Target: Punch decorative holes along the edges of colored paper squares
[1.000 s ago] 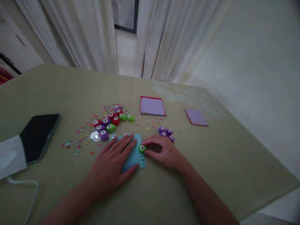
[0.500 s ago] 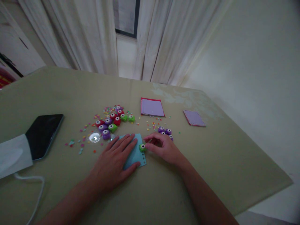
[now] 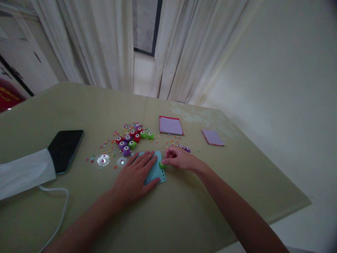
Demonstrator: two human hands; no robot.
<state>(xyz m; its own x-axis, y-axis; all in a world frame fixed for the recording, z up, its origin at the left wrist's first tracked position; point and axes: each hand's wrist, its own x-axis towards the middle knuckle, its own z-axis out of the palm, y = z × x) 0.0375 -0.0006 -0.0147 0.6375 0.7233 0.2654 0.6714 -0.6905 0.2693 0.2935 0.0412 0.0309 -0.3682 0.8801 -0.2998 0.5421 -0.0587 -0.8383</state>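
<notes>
My left hand (image 3: 137, 175) lies flat, fingers stretched, pressing a light blue sheet of paper (image 3: 158, 172) onto the table. Small holes run along the sheet's right edge. At that edge sits a green mini paper punch (image 3: 162, 165), partly hidden by my right hand (image 3: 179, 158). The right thumb is on top of the punch and the other fingers are curled in. Just behind that hand are a few purple punches (image 3: 187, 149), half covered. A cluster of red, purple and green punches with eye designs (image 3: 132, 144) stands beyond my left hand.
Coloured confetti (image 3: 105, 144) is scattered around the punches. Lilac sheets on red (image 3: 170, 125) lie at the back, a smaller lilac pad (image 3: 213, 137) to the right. Two clear round pieces (image 3: 103, 160), a phone (image 3: 67, 146), white paper (image 3: 28, 170) and a white cable (image 3: 61, 211) are left.
My right thumb has come over the green punch, covering more of it, and the fingers have curled tighter. My left hand stays on the blue paper. The whole view has shifted slightly.
</notes>
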